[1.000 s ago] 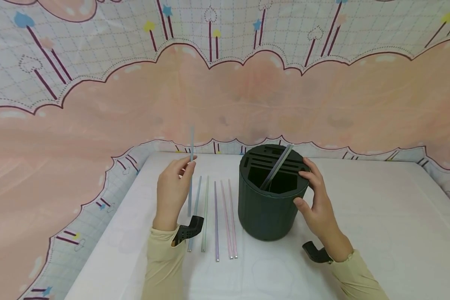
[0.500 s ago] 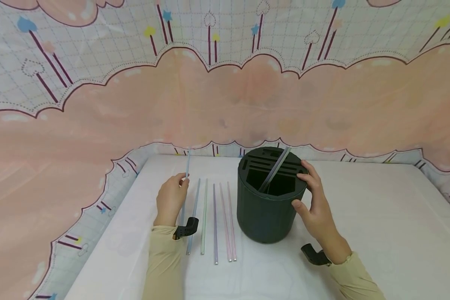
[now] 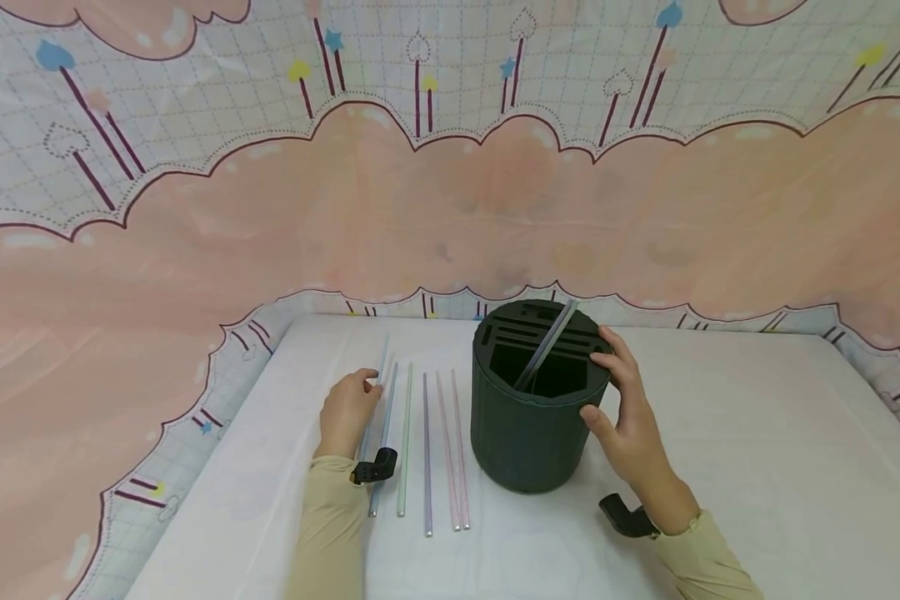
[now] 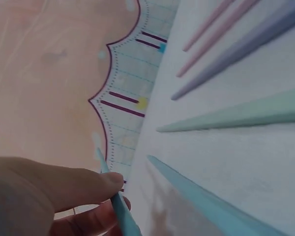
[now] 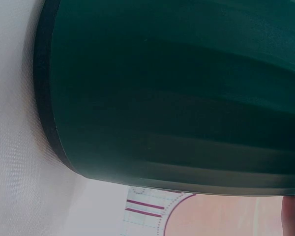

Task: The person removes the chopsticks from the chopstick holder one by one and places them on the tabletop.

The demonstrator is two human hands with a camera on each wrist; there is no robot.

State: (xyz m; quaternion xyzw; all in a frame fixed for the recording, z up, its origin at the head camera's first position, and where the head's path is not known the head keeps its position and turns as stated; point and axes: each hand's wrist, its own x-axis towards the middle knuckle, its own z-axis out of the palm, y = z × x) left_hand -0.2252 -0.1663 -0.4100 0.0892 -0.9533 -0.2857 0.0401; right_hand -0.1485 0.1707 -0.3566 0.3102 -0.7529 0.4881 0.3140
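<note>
My left hand (image 3: 347, 414) pinches a slim light-blue chopstick (image 4: 121, 209) between thumb and fingers, low over the white table. Just right of it lies another blue chopstick (image 3: 389, 408). Beyond that, side by side, are a green chopstick (image 3: 406, 442), a purple chopstick (image 3: 427, 458) and two pink ones. My right hand (image 3: 633, 433) holds the right side of a dark green round utensil holder (image 3: 528, 450), thumb in front and fingers at the rim. Greyish chopsticks (image 3: 549, 340) lean in its large opening, their lower ends hidden inside.
The holder's top has narrow slots (image 3: 540, 327) behind the big opening. A white cloth-covered table (image 3: 727, 433) spreads around. Behind and to the left hangs a pink and white printed cloth (image 3: 285, 225). Black wrist cameras (image 3: 375, 467) sit on both wrists.
The left hand has lowered the blue chopstick from upright above the table to beside the row of chopsticks. The right hand stays on the holder; the head view has shifted slightly.
</note>
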